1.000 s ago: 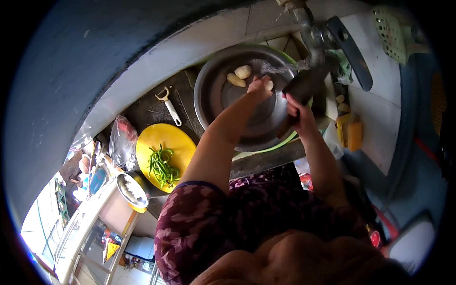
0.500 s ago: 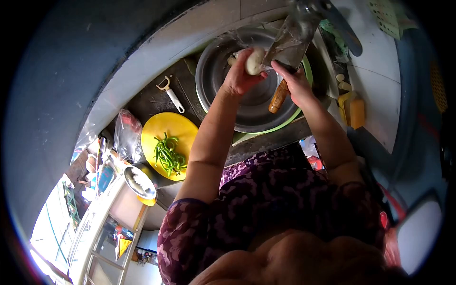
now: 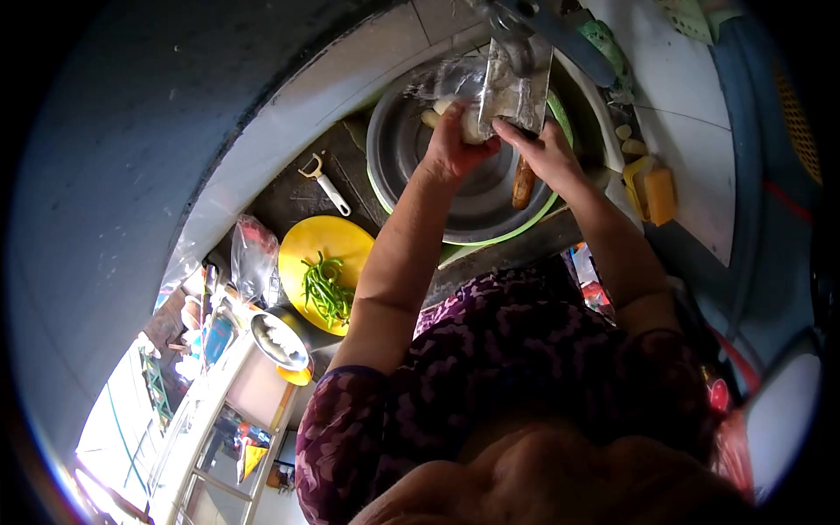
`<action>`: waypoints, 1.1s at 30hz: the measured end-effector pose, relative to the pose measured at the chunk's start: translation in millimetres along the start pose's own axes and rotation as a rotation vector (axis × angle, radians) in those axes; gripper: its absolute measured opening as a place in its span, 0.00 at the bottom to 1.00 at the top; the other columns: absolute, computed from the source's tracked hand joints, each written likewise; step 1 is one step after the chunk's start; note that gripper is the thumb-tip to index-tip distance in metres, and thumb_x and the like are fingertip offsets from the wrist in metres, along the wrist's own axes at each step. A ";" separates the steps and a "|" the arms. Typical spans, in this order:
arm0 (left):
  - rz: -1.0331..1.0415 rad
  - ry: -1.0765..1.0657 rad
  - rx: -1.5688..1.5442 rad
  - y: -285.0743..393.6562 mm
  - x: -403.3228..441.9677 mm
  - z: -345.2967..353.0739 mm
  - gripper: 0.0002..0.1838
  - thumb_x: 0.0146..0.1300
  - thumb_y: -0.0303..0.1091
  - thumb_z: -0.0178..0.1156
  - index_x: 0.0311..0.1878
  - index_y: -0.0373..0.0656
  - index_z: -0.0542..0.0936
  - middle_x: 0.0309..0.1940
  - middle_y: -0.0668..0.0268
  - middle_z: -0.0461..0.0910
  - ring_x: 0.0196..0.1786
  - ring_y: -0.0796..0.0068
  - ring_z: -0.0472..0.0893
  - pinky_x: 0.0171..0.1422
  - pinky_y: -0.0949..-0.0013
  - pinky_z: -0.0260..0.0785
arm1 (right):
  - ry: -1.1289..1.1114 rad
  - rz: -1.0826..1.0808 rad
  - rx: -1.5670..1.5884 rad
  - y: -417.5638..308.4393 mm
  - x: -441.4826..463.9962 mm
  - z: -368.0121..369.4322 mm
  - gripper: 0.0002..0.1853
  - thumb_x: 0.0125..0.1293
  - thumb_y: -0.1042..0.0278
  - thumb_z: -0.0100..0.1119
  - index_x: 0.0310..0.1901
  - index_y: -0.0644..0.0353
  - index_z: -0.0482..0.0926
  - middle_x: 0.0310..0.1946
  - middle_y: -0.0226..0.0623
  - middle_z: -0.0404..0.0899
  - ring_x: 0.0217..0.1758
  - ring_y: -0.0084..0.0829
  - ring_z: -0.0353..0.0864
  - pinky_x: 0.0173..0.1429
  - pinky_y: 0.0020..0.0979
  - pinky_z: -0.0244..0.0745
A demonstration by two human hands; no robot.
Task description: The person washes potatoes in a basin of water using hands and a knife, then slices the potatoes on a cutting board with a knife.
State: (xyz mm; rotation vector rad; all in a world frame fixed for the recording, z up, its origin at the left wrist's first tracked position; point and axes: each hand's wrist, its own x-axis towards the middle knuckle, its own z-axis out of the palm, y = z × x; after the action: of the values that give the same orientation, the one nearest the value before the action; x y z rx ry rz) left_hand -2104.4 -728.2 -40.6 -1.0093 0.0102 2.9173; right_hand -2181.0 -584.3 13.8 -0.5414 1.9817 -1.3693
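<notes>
My left hand is closed around a pale, peeled potato, which its fingers partly hide. In my right hand is a cleaver with a wet, shiny blade; its wooden handle sticks out below the palm. The blade's lower left edge lies close against the potato; whether it cuts in cannot be made out. Both hands are over a grey metal basin, where another pale piece shows beyond my left hand. Water splashes near the blade, under a faucet.
A green-rimmed tub surrounds the basin. To the left are a white-handled peeler, a yellow plate with sliced green peppers, a plastic bag and a metal bowl. A yellow sponge lies at right.
The cleaver has turned more upright and its blade has come left, nearer the potato. Both hands have shifted slightly down in view. More water splashes above the basin.
</notes>
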 end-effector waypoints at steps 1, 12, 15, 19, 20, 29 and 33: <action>0.016 0.019 -0.002 -1.2 1.6 -0.8 0.16 0.68 0.48 0.51 0.50 0.49 0.72 0.40 0.63 0.78 0.42 0.65 0.78 0.43 0.62 0.71 | 0.002 -0.033 -0.017 -2.6 -0.8 3.0 0.19 0.62 0.53 0.67 0.42 0.63 0.83 0.27 0.33 0.83 0.30 0.21 0.80 0.36 0.28 0.74; 0.062 0.081 -0.025 -2.0 -14.7 -2.3 0.18 0.69 0.49 0.48 0.51 0.45 0.71 0.42 0.59 0.76 0.39 0.63 0.75 0.36 0.65 0.69 | 0.093 -0.286 -0.048 -8.0 -4.5 21.4 0.18 0.62 0.53 0.67 0.39 0.64 0.83 0.27 0.36 0.84 0.28 0.25 0.82 0.34 0.28 0.75; -0.019 0.015 -0.056 5.1 -16.5 -13.2 0.18 0.70 0.47 0.48 0.51 0.44 0.71 0.40 0.59 0.76 0.37 0.63 0.75 0.35 0.65 0.69 | -0.007 -0.147 -0.084 6.2 5.8 10.6 0.20 0.64 0.55 0.66 0.42 0.67 0.81 0.31 0.40 0.85 0.32 0.27 0.85 0.37 0.29 0.77; -0.072 -0.226 -0.104 7.9 -28.2 -24.2 0.19 0.69 0.50 0.53 0.51 0.43 0.73 0.39 0.58 0.76 0.37 0.63 0.75 0.35 0.66 0.71 | 0.004 -0.023 0.398 3.9 9.3 8.0 0.16 0.66 0.63 0.64 0.46 0.68 0.79 0.40 0.38 0.84 0.43 0.31 0.85 0.49 0.30 0.80; -0.056 -0.246 -0.123 7.8 -30.1 -25.6 0.20 0.69 0.51 0.54 0.50 0.43 0.73 0.39 0.58 0.76 0.36 0.63 0.75 0.35 0.67 0.71 | 0.034 -0.024 0.465 3.4 8.9 8.1 0.16 0.66 0.63 0.65 0.47 0.68 0.79 0.42 0.39 0.83 0.45 0.31 0.84 0.51 0.31 0.80; 0.191 -0.093 0.244 -7.4 -9.1 -53.6 0.20 0.72 0.52 0.48 0.56 0.48 0.72 0.46 0.64 0.78 0.41 0.67 0.79 0.38 0.63 0.73 | -0.159 -0.004 -0.234 -15.8 -4.5 12.3 0.22 0.63 0.55 0.65 0.49 0.66 0.80 0.41 0.40 0.83 0.44 0.29 0.81 0.50 0.30 0.73; 0.183 -0.055 0.254 -7.3 -13.1 -53.2 0.18 0.72 0.52 0.49 0.54 0.49 0.73 0.44 0.66 0.79 0.41 0.71 0.79 0.39 0.64 0.73 | -0.099 0.189 -0.521 -19.6 -4.6 6.5 0.25 0.62 0.51 0.66 0.48 0.68 0.79 0.37 0.45 0.83 0.38 0.32 0.81 0.44 0.33 0.73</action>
State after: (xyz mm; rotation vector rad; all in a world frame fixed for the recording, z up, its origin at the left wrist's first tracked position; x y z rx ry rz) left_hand -2060.9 -722.9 -74.2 -0.9305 0.4825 2.9990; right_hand -2173.8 -592.7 31.8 -0.6182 2.2429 -0.6928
